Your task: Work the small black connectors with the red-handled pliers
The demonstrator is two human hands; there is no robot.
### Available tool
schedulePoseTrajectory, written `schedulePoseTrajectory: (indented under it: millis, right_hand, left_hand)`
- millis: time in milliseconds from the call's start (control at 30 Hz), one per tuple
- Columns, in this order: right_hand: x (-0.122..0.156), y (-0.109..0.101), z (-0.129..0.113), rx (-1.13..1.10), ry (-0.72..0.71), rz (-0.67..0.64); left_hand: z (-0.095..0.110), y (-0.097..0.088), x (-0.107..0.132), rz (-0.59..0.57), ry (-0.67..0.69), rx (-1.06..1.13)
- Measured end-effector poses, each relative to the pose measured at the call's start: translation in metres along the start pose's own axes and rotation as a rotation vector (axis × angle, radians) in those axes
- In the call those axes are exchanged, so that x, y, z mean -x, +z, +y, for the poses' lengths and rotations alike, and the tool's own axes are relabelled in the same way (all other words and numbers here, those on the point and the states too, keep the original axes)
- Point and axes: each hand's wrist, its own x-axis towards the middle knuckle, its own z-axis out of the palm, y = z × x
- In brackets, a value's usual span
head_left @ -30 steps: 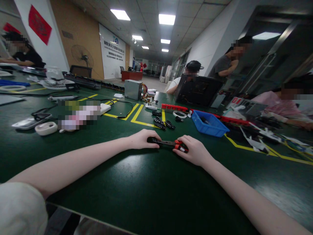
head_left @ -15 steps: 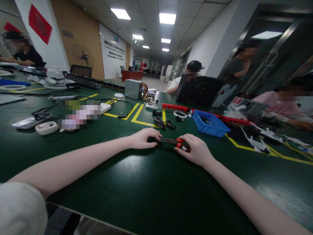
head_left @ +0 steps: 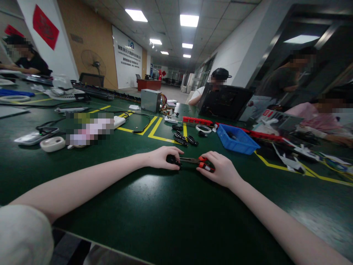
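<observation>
And here, low over the green counter [head_left: 171, 217], the left hand [head_left: 162, 157] is curled around a small black piece [head_left: 173, 159], too dark to make out exactly. Across from it, the right hand [head_left: 220, 166] grips the red-and-black handles of needle-nose pliers [head_left: 196, 161], their slim metal tips pointing straight at that piece. Are they touching? Can't tell from this angle! Just beyond the hands lie more black parts [head_left: 180, 138], near a coiled white cable [head_left: 203, 129], with the blue bin [head_left: 239, 146] off to the right.
</observation>
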Motion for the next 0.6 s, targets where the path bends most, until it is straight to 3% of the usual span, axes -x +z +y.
schedulePoseTrajectory:
  millis: [600]
  right_hand:
    - [-0.0009, 0.0009, 0.0009, -0.027, -0.091, -0.071]
  left_hand:
    - [0.0083, 0.0007, 0.0005, -0.053, 0.045, -0.025]
